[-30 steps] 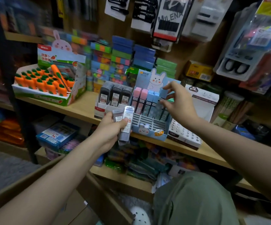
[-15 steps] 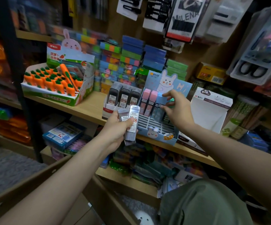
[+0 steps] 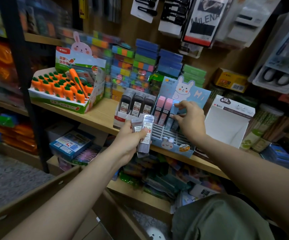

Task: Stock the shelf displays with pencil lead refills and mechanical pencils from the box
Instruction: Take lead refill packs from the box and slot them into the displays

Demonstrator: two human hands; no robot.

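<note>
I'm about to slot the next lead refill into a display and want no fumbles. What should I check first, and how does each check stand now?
1. Left hand grips spare refills: ok.
2. Right hand free to take one: not ok, its fingers are at the cases in the bunny display.
3. Free slots in bunny display: ok, front rows open.
4. Dark refill tray has room: cannot tell.
5. Held refills match the tray's labels: cannot tell, blurred.

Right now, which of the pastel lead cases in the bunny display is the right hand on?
The blue case, rightmost of the three standing tops. The right hand pinches it; the two pink cases to its left stand untouched.
</note>
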